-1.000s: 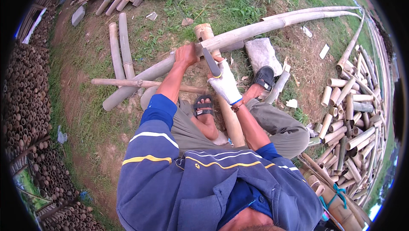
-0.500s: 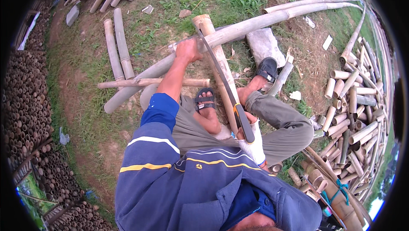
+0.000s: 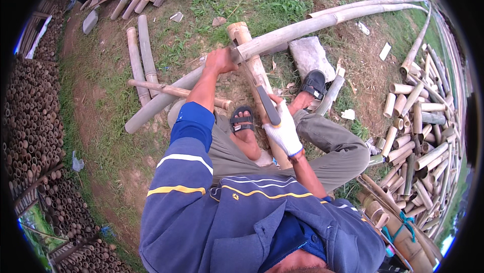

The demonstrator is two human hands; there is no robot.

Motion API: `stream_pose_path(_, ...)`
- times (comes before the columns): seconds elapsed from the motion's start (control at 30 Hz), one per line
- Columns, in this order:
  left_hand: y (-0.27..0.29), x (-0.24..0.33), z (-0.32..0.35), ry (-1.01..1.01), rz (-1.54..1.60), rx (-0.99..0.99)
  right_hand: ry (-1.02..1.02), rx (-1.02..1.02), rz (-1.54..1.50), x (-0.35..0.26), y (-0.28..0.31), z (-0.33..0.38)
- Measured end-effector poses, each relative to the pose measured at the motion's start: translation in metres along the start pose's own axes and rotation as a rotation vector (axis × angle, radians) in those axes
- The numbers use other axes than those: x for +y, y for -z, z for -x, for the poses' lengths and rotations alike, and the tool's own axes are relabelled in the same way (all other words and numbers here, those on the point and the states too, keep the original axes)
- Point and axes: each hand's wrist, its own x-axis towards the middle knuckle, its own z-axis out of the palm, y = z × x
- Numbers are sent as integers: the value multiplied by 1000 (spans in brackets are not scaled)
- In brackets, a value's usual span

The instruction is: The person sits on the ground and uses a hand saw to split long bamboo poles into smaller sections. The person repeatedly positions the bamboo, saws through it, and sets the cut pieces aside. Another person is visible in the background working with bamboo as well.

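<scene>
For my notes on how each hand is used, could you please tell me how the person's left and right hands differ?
The left hand is bare, while the right hand wears a white glove. The left hand grips the long bamboo pole; the right hand holds the saw handle. The left hand reaches farther forward than the right hand. Both are closed on something.

I can't make out a single word or number here. The closest thing to a sign is a small yellow emblem point(image 3: 235, 197) on the chest of the jacket point(image 3: 229, 245), nearer the body than the gloved right hand point(image 3: 283, 131) and to its left. Straight left of that hand, a sandal point(image 3: 241, 120) bears a tiny pale patch point(image 3: 237, 128), too small to read.
</scene>
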Motion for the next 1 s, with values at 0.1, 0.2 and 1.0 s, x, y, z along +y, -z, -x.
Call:
stream_pose_path(0.1, 3, 10, 5, -9, 15, -7, -94, 18, -15, 10, 32, 103)
stream_pose_path(0.2, -4, 8, 7, 33, 22, 8, -22, 53, -34, -7, 38, 104)
stream_pose_path(1.0, 7, 23, 3, 84, 57, 31, 253, 95, -13, 17, -17, -72)
